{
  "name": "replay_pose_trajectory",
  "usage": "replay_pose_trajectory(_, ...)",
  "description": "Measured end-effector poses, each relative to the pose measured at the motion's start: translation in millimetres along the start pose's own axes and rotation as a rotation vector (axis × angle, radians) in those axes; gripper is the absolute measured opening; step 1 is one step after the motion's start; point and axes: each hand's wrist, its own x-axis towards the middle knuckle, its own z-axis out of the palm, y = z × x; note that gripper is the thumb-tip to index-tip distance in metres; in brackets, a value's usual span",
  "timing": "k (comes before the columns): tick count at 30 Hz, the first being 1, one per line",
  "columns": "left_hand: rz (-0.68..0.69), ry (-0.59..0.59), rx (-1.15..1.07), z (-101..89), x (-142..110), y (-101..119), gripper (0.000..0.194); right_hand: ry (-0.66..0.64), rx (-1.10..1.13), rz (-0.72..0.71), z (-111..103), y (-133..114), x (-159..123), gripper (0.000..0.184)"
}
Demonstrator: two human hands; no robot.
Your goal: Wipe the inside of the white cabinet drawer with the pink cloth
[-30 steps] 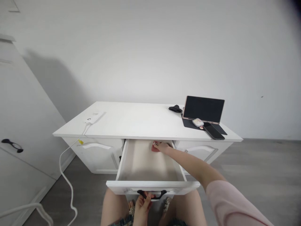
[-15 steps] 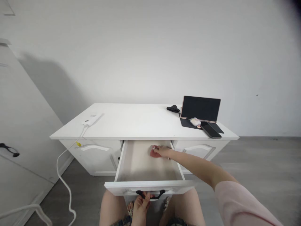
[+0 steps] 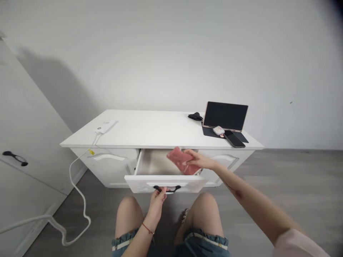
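My left hand (image 3: 159, 197) is closed round the black handle (image 3: 174, 190) on the front of a white drawer (image 3: 142, 181). The drawer stands partly pulled out of the white desk, between my knees and the desktop. Above the drawer's right side, my right hand (image 3: 197, 160) grips a pinkish-red cloth (image 3: 180, 157) by its right edge. The cloth hangs loose with a pale mark on it; its exact kind I cannot make out. Its lower part hides some of the drawer's inside.
On the white desk (image 3: 144, 130) a tablet (image 3: 225, 116) stands at the right, with a phone (image 3: 234, 139), a small pale case (image 3: 218, 130) and a folded black item (image 3: 195, 116) close by. A white power strip (image 3: 103, 127) trails its cord down the left. A white cabinet (image 3: 32, 142) borders the left.
My right hand has lifted the red cloth up out of the drawer, where it lay bunched. The drawer has slid inward, my left hand still on its handle.
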Motion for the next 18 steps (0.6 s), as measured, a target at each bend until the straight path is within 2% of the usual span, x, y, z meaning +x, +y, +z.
replay_pose_trajectory(2, 0.003, -0.008, -0.018, 5.4, 9, 5, 0.039, 0.235, -0.053, -0.101, -4, -21, -30, 0.038)
replay_pose_trajectory(4, 0.009, -0.005, -0.038, 10.8, 20, 9, 0.040, 0.500, -0.195, -0.189, 6, -29, -61, 0.036)
replay_pose_trajectory(6, 0.014, -0.012, -0.058, 15.5, 30, 11, 0.040, 0.812, -0.338, -0.233, 31, -19, -85, 0.034)
replay_pose_trajectory(7, 0.015, -0.016, -0.067, 17.6, 36, 11, 0.041, 0.986, -0.389, -0.217, 47, -9, -93, 0.035)
replay_pose_trajectory(9, 0.013, -0.017, -0.082, 20.8, 44, 11, 0.043, 1.222, -0.428, -0.139, 83, 19, -98, 0.037)
replay_pose_trajectory(10, 0.011, -0.014, -0.089, 22.1, 47, 11, 0.044, 1.244, -0.405, -0.083, 100, 34, -95, 0.037)
replay_pose_trajectory(13, 0.005, 0.000, -0.099, 24.4, 50, 10, 0.045, 1.175, -0.301, 0.078, 141, 71, -72, 0.041)
replay_pose_trajectory(15, 0.006, -0.004, -0.102, 24.3, 48, 9, 0.045, 1.140, -0.263, 0.079, 160, 81, -50, 0.044)
replay_pose_trajectory(18, 0.018, -0.026, -0.112, 22.1, 45, 9, 0.043, 1.054, -0.261, -0.021, 180, 74, -19, 0.044)
